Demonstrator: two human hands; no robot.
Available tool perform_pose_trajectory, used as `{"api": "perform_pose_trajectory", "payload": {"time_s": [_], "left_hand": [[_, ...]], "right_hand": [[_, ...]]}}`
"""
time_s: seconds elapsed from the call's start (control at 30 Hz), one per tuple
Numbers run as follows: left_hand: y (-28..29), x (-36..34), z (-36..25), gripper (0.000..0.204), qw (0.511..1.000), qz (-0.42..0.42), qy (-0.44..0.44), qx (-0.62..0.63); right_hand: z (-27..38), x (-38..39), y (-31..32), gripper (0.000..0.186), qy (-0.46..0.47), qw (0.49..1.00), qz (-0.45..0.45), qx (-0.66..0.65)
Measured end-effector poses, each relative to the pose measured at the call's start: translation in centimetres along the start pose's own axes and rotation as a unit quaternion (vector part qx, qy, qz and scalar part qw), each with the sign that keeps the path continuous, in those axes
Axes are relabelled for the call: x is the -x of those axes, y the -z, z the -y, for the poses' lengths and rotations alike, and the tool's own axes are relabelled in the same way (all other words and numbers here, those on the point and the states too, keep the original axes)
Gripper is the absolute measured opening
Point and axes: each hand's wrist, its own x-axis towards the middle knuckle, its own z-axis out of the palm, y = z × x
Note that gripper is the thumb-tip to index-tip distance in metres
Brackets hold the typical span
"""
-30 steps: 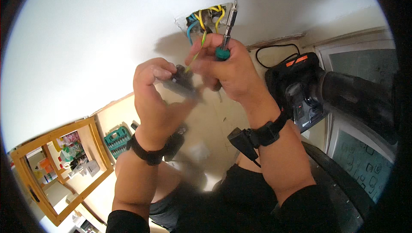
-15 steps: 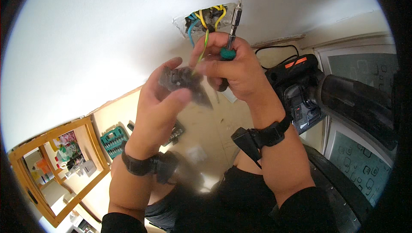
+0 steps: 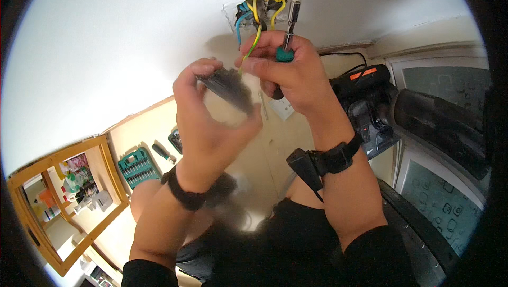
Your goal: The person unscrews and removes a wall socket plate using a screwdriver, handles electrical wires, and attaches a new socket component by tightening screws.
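Note:
My left hand (image 3: pixel 203 120) grips a dark grey wall fitting (image 3: pixel 228 88) between thumb and fingers. It is tilted and smeared by motion, so I cannot tell whether it is a socket or a switch. Pinched in the fingertips of my right hand (image 3: pixel 296 78) is a green-yellow wire (image 3: pixel 255 42), whose lower end reaches the fitting's edge. The same hand keeps a screwdriver (image 3: pixel 291 20) in its curled fingers, green handle down, metal shaft up. Above both hands, the recessed wall box (image 3: pixel 259 11) holds several yellow wires and a blue wire (image 3: pixel 238 32) that hangs out.
A white socket plate (image 3: pixel 282 108) lies below my right hand. At left are a green bit case (image 3: pixel 138 167), another screwdriver (image 3: pixel 161 152) and a wooden-framed opening (image 3: pixel 114 181). To the right stand a black tool bag (image 3: pixel 365 83) and a dark cylindrical object (image 3: pixel 442 128).
My left hand has turned the fitting edge-on, and its thumb has swung right and down. The wall box sits higher and slightly right in view. My right hand still pinches the wire.

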Motion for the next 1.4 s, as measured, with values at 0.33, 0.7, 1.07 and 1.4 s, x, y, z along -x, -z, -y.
{"api": "perform_pose_trajectory", "payload": {"time_s": [0.33, 0.7, 1.07, 1.4], "left_hand": [[0.3, 0.1, 0.0, 0.065, 1.000, 0.022, 0.007, -0.017], [0.2, -0.1, -1.2, 0.066, 0.981, 0.064, 0.153, 0.102], [-0.3, 0.1, -0.2, 0.079, 0.981, 0.027, -0.094, -0.166], [-0.4, -0.6, 0.3, 0.057, 0.945, 0.008, -0.222, -0.240]], "right_hand": [[0.1, 0.4, -0.2, 0.012, 0.003, 0.999, -0.008, -0.046], [0.9, 1.1, -0.2, 0.012, -0.009, 0.999, -0.044, -0.011], [1.0, 0.8, 0.0, 0.011, -0.015, 0.997, -0.021, 0.068], [0.4, 0.6, -0.4, 0.015, 0.007, 0.990, -0.052, 0.130]]}}
